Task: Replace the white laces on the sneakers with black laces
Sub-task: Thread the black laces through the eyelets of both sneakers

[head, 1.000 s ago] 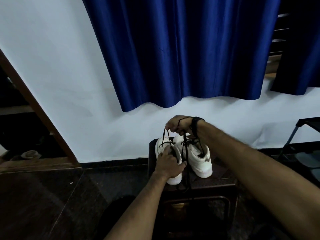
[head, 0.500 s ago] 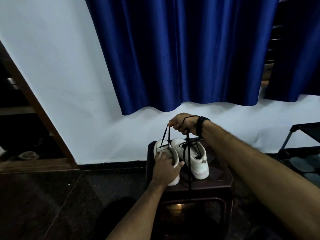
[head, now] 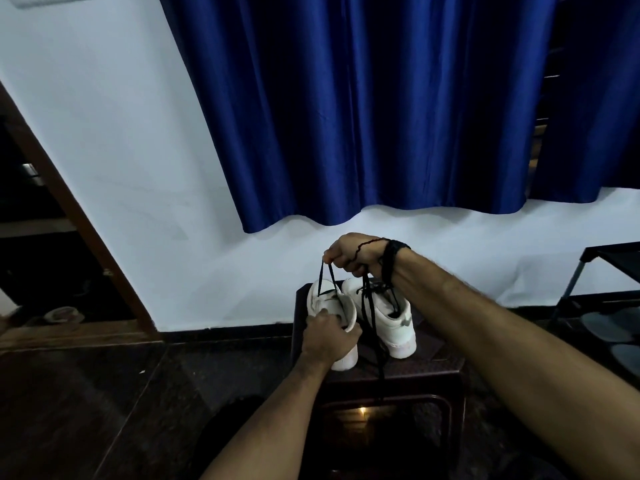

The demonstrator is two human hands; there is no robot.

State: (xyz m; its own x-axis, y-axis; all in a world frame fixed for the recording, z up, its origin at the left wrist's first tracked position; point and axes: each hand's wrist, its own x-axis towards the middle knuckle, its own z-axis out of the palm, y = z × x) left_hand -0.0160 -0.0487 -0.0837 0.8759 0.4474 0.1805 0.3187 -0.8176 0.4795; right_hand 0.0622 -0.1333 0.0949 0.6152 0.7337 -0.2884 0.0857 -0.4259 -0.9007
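Two white sneakers stand side by side on a dark stool. My left hand grips the heel end of the left sneaker. Above the shoes, my right hand holds a black lace pulled up taut from the left sneaker's front. More of the black lace hangs from that fist, past the right sneaker, down over the stool's front edge. The right sneaker has black lacing across its tongue.
A white wall with a dark skirting stands right behind the stool, and a blue curtain hangs above. A dark metal rack is at the right edge. A wooden door frame is at the left. The floor is dark.
The camera has tilted slightly, so the scene sits a little lower in frame. My right hand still holds the lace up, and my left hand stays on the left sneaker.
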